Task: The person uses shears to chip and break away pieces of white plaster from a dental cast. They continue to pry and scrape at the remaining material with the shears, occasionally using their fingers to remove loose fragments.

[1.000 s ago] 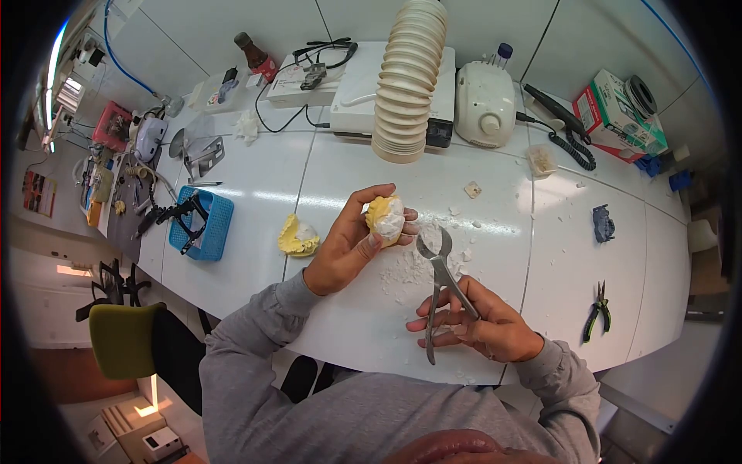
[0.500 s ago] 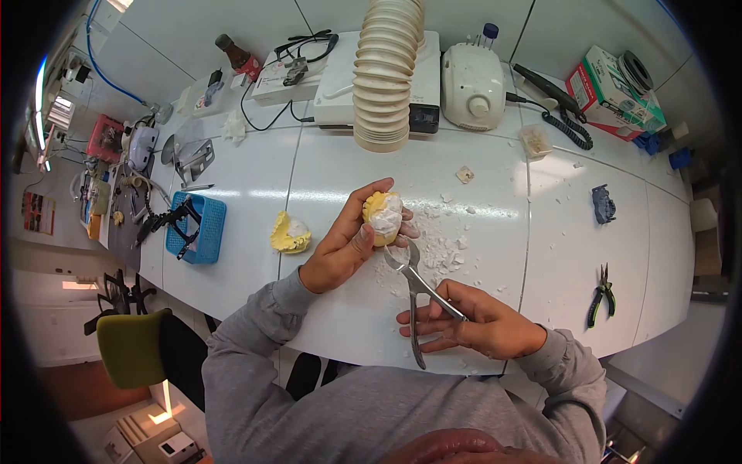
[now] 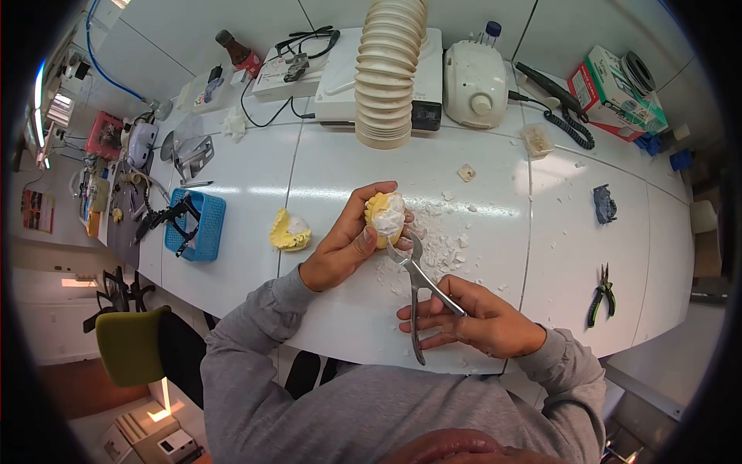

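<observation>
My left hand (image 3: 352, 236) is closed around a yellow dental cast (image 3: 386, 214) with white plaster on it. In my right hand (image 3: 479, 315) are metal plaster nippers (image 3: 420, 282), their handles spread and my fingers around them. The parted jaws sit right at the lower edge of the cast. White plaster crumbs (image 3: 440, 251) lie scattered on the table beneath and to the right of the cast. A second yellow dental cast (image 3: 289, 232), with a white patch, rests on the table to the left of my left hand.
Left stands a blue basket (image 3: 207, 232) with a black frame in it. A ribbed suction hose (image 3: 384, 85) hangs over the back of the white table. Green-handled pliers (image 3: 600, 297) and a grey-blue piece (image 3: 604, 204) lie right. Behind are a white control unit (image 3: 475, 89) and a small box (image 3: 536, 141).
The nippers' jaws have shifted slightly up and right along the cast's lower edge, and now look a bit wider apart. Both hands keep their holds.
</observation>
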